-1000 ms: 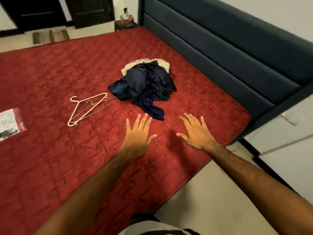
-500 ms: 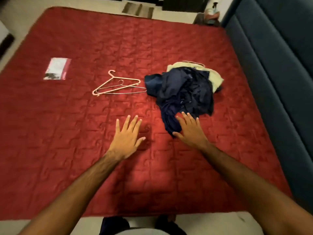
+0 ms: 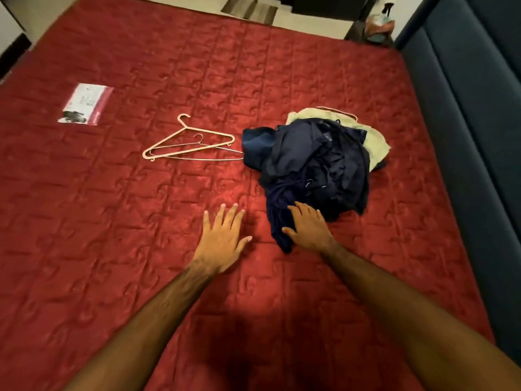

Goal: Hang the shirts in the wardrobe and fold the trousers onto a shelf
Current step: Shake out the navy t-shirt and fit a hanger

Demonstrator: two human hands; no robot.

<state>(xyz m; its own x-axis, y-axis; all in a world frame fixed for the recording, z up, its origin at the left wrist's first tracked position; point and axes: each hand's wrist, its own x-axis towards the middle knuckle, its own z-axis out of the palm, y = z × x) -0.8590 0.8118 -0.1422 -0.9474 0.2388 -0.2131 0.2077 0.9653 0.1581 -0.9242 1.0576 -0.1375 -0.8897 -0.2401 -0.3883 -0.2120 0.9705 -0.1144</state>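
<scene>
Red quilted bedcover (image 3: 112,221) lies beneath my flat, spread left hand (image 3: 221,244); my right hand (image 3: 308,231), fingers straight, rests on the navy clothes pile (image 3: 313,165). Beyond lie hangers (image 3: 189,141), then pale floor (image 3: 310,24).

Red quilted bedspread (image 3: 141,249), dark blue padded headboard (image 3: 465,122), pale floor (image 3: 310,26)

Two hangers near the middle of the red quilted bedspread (image 3: 112,221): one pink plastic hanger (image 3: 180,142), one thin wire hanger (image 3: 197,153). One heap of dark navy clothes (image 3: 315,165) toward the right edge, over one cream garment (image 3: 375,142). One printed plastic packet (image 3: 86,104) near the left edge. Two hands: left hand (image 3: 222,241), right hand (image 3: 310,230).
</scene>
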